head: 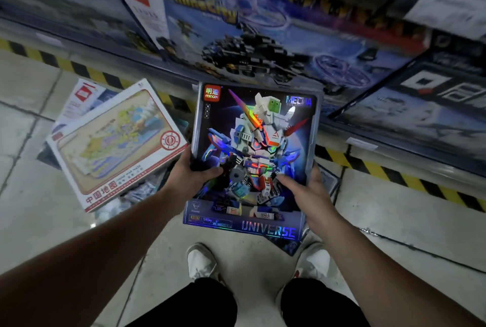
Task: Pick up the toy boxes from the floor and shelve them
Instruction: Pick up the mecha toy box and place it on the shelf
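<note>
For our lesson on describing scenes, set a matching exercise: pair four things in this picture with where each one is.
Things:
1. Mecha box
2. Map box
3. MineCity box
4. White shoes

Places:
A. On the shelf
B. Lying on the floor at left
C. Held in both hands
D. On the floor at the bottom of the view

The left hand and right hand grip the mecha box by its sides.

Pairs: 1-C, 2-B, 3-A, 4-D

Bare forearms [110, 242], black trousers [205, 303], white shoes [201, 261]
</note>
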